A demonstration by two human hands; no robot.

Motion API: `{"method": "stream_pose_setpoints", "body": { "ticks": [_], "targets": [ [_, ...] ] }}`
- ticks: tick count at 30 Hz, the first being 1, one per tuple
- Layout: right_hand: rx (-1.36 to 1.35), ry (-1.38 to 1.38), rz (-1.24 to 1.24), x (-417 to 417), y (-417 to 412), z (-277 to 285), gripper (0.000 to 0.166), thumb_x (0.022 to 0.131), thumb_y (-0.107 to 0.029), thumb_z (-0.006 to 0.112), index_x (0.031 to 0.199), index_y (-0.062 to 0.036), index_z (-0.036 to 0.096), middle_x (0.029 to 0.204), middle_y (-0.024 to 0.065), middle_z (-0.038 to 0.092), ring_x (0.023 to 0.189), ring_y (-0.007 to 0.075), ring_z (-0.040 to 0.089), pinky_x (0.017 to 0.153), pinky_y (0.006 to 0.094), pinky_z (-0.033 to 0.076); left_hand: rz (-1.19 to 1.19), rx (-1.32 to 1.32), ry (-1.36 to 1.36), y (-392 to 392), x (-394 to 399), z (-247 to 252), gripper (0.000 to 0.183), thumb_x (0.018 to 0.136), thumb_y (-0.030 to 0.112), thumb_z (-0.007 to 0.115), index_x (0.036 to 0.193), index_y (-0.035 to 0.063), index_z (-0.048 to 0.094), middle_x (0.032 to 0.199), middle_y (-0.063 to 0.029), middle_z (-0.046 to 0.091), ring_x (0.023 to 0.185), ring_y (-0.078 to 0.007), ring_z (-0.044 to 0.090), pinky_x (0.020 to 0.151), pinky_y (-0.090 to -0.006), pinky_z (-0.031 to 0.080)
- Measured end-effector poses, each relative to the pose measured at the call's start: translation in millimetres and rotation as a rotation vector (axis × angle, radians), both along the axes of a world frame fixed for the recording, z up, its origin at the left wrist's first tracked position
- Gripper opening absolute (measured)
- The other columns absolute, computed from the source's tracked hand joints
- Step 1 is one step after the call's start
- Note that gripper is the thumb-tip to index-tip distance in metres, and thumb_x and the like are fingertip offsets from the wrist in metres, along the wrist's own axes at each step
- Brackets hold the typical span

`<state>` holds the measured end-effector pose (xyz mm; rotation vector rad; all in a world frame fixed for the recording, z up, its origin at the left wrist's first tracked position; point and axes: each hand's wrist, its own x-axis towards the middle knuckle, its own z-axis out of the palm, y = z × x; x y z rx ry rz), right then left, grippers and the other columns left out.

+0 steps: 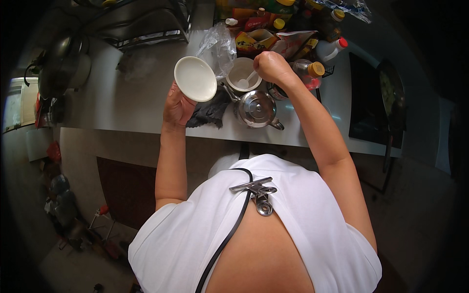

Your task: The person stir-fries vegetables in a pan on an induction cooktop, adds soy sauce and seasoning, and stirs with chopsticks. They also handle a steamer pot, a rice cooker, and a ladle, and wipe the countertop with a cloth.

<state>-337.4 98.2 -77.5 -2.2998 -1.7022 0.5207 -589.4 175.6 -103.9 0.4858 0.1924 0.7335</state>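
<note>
My left hand [177,104] holds a round white lid or small dish [196,79], tilted above the counter. My right hand [273,67] is closed on the handle of a white spoon [251,76], whose bowl is inside a white tub [238,69]. What the tub contains cannot be made out clearly. Just below the tub stands a shiny metal teapot [255,109] with its lid on. A dark crumpled cloth [210,110] lies to the left of the teapot.
Behind the tub are a clear plastic bag [218,47], opened food packets [256,39] and several bottles. A yellow-capped jar [316,69] stands right of my right hand. A pan [392,88] is at the far right by a black cooktop [362,99]; a metal rack [146,22] is at upper left.
</note>
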Motion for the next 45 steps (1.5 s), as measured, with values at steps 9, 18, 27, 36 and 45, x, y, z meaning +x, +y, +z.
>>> {"method": "stream_pose_setpoints", "body": {
  "ticks": [9, 18, 27, 36, 45],
  "targets": [
    [0.036, -0.011, -0.029, 5, 0, -10, 0.015, 0.066, -0.006, 0.050, 0.071, -0.0035, 0.064, 0.074, 0.0192, 0.060, 0.073, 0.0346, 0.058, 0.066, 0.0395, 0.047, 0.024, 0.035, 0.008, -2, -9, -6, 0.044, 0.082, 0.011, 0.053, 0.121, -0.0007, 0.036, 0.119, -0.0144, 0.046, 0.111, -0.0252, 0.046, 0.095, -0.0379, 0.038],
    [0.062, -0.042, -0.010, -6, 3, -36, 0.015, 0.064, -0.005, 0.050, 0.070, -0.0022, 0.064, 0.074, 0.0199, 0.060, 0.073, 0.0345, 0.059, 0.066, 0.0400, 0.048, 0.032, 0.126, 0.016, -11, -10, 14, 0.043, 0.084, 0.016, 0.049, 0.121, -0.0025, 0.036, 0.121, -0.0149, 0.045, 0.111, -0.0254, 0.046, 0.093, -0.0377, 0.040],
    [0.089, -0.019, 0.036, -5, 5, -1, 0.016, 0.065, -0.006, 0.050, 0.071, -0.0025, 0.064, 0.073, 0.0200, 0.060, 0.072, 0.0347, 0.058, 0.067, 0.0404, 0.047, 0.066, 0.159, 0.043, -13, -13, 10, 0.043, 0.084, 0.017, 0.049, 0.121, -0.0023, 0.037, 0.122, -0.0146, 0.045, 0.112, -0.0248, 0.045, 0.095, -0.0375, 0.038],
    [0.015, 0.029, -0.033, 2, 2, 18, 0.013, 0.065, -0.006, 0.054, 0.072, -0.0077, 0.065, 0.075, 0.0143, 0.062, 0.074, 0.0300, 0.059, 0.068, 0.0356, 0.047, 0.051, 0.174, 0.021, -15, -9, 19, 0.047, 0.082, 0.017, 0.053, 0.122, -0.0019, 0.035, 0.124, -0.0144, 0.042, 0.115, -0.0246, 0.042, 0.097, -0.0371, 0.035],
    [0.021, 0.175, -0.113, 13, -16, 56, 0.012, 0.068, -0.010, 0.059, 0.077, -0.0073, 0.066, 0.075, 0.0124, 0.062, 0.070, 0.0252, 0.060, 0.065, 0.0324, 0.047, 0.067, 0.132, 0.059, -13, -12, 19, 0.051, 0.080, 0.015, 0.055, 0.123, -0.0009, 0.033, 0.125, -0.0142, 0.041, 0.115, -0.0250, 0.042, 0.096, -0.0362, 0.036]
  ]
}}
